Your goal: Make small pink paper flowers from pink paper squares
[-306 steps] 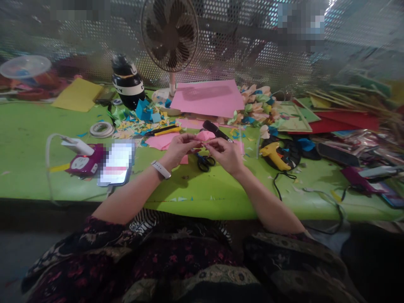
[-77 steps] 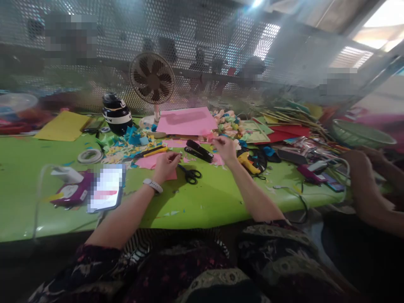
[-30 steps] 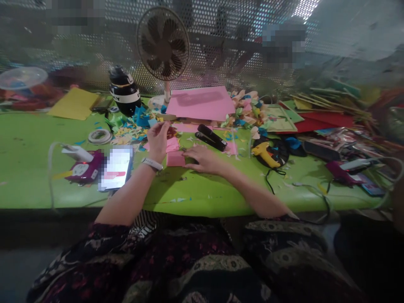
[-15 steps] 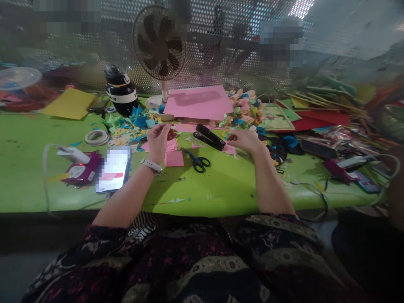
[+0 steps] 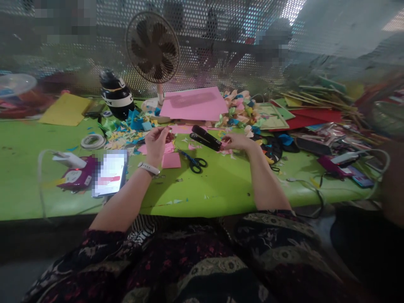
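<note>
Table [image 5: 208, 189] is the base: green top, front edge runs across the view in front of the torso. Fan [image 5: 153, 47] stands at the back, left of centre. Pink sheet [image 5: 194, 103] lies right of its base, paper petals [image 5: 241, 109] heaped at the sheet's right edge. Yellow sheet [image 5: 66, 110] is back left, bottle [image 5: 116, 94] upright between it and the fan.

Left hand [image 5: 154, 148]: raised over the pink scraps, fingers curled, tips drawn in close. Can't tell if they meet or grip anything. Right hand [image 5: 240, 142]: fingers bent, thumb and fingertips bunched low at the stapler's right end. Can't tell if they're on it or on scrap paper.

Phone [image 5: 110, 172] lies left of the left forearm, little side room there. Power block [image 5: 77, 173] sits just beyond its left edge. Stapler [image 5: 205, 138] lies slanted between the hands, its arms spread. Scissors [image 5: 195, 163] are below it, handles toward the front edge, blades toward the pink square. Pink square [image 5: 171, 160] is flat, just right of the left wrist. Tape [image 5: 93, 141] is behind the phone.

Best moving room: the green strip between the forearms, from scissors to front edge, with small scraps on it.
</note>
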Demonstrator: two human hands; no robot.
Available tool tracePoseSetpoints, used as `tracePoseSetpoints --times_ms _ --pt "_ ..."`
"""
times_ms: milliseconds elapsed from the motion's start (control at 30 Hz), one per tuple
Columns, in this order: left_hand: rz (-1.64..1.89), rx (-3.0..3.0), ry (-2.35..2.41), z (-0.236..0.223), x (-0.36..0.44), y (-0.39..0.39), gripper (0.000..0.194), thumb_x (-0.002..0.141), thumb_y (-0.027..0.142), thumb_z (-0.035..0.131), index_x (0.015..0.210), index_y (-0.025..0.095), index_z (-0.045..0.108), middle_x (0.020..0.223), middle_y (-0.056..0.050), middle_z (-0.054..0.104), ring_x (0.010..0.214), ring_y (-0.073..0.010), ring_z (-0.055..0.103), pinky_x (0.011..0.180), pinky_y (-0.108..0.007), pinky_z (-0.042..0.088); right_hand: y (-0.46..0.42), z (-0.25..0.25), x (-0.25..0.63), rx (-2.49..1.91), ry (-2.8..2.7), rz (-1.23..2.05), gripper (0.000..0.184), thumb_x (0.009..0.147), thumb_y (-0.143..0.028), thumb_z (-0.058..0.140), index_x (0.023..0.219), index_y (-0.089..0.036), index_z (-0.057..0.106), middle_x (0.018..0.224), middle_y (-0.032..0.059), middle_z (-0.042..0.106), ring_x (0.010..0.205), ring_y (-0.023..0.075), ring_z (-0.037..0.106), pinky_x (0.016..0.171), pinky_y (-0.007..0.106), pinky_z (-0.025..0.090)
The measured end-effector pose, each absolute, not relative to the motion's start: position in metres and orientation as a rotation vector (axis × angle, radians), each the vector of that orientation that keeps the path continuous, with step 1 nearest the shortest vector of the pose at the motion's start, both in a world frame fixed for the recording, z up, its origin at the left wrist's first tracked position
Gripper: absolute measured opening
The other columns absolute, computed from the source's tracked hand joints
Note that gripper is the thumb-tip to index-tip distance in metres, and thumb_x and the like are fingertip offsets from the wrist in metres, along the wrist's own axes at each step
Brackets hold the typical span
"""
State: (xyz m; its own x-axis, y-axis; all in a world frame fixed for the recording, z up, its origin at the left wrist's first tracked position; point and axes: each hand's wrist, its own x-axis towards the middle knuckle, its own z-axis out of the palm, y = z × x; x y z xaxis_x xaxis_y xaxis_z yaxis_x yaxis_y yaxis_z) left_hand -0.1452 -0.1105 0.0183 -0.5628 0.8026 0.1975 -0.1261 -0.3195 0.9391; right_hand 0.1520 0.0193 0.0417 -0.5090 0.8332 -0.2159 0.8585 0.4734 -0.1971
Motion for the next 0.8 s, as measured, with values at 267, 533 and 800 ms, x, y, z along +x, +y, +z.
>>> tracePoseSetpoints --times_ms 267,533,800 --pt "1.901 0.937 1.323 0.02 -0.143 -0.113 0.011 0.084 0.023 0.071 0.075 0.017 0.07 0.062 -0.001 0.068 0.055 -0.0089 0.065 0.056 -0.019 0.052 0.027 0.036 0.159 1.535 2.621 -0.397 0.045 0.073 -0.03 0.074 0.115 -0.015 0.069 0.113 0.0108 0.073 0.095 0.0244 0.067 0.08 0.031 0.05" --pt "1.88 1.025 1.314 0.017 -0.143 -0.115 0.012 0.084 0.027 0.07 0.076 0.018 0.071 0.064 0.0 0.069 0.056 -0.0093 0.065 0.057 -0.02 0.053 0.029 0.031 0.16 1.596 2.67 -0.343 0.03 0.072 -0.027 0.076 0.101 -0.02 0.074 0.095 0.0052 0.074 0.087 0.0223 0.067 0.075 0.031 0.049" --pt "1.859 1.066 1.318 0.016 -0.143 -0.115 0.014 0.083 0.031 0.071 0.077 0.018 0.071 0.063 0.0 0.069 0.055 -0.0096 0.065 0.057 -0.02 0.054 0.032 0.023 0.159 1.638 2.827 -0.327 0.044 0.068 -0.014 0.075 0.112 -0.021 0.074 0.101 0.0062 0.074 0.091 0.0235 0.066 0.08 0.033 0.05"
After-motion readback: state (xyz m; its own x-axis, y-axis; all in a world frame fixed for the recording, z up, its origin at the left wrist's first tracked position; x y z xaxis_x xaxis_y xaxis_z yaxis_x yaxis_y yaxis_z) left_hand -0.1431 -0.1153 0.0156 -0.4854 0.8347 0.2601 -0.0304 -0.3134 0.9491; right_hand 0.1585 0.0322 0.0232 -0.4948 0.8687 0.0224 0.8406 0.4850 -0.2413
